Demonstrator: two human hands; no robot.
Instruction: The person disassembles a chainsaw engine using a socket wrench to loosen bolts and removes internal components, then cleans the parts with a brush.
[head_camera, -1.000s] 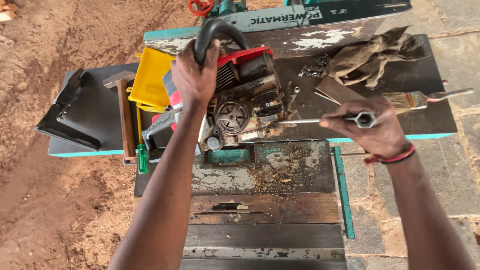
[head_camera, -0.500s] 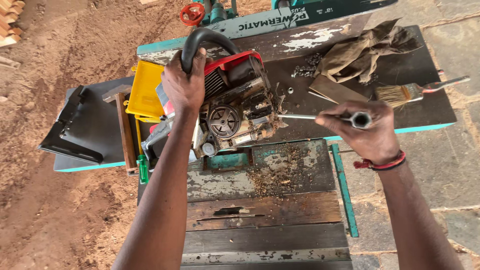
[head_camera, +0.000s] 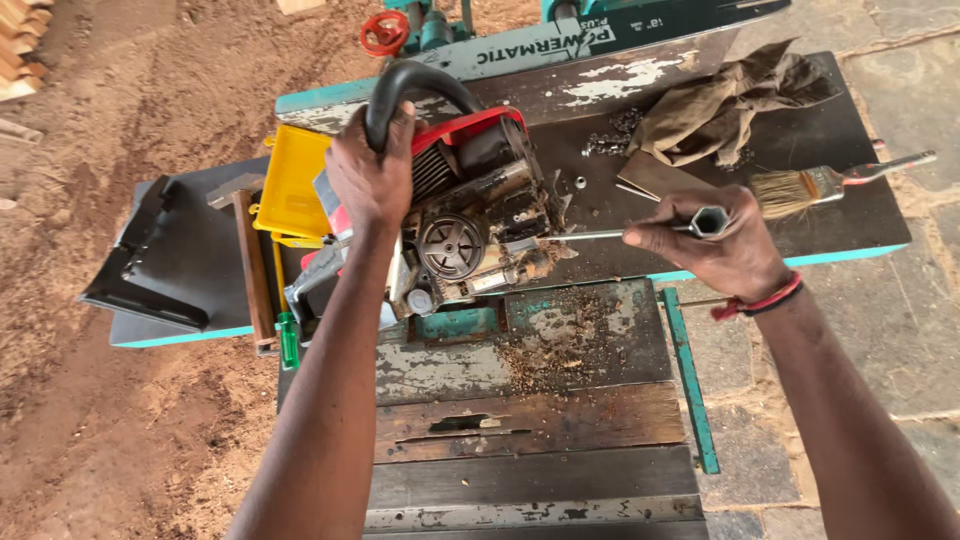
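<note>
Gripping the chainsaw's black handle with my left hand, fingers wrapped tight, I clench my right hand round the socket wrench, its shaft running leftward into the engine at bench centre

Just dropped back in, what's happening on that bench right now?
A person is working on a stripped-down chainsaw engine that sits on a worn workbench. The left hand grips its black handle to steady it. The right hand holds a long metal socket wrench with its tip at the engine's side. A paintbrush, a crumpled rag and a short length of chain lie behind on the bench, and sawdust is scattered in front.
</note>
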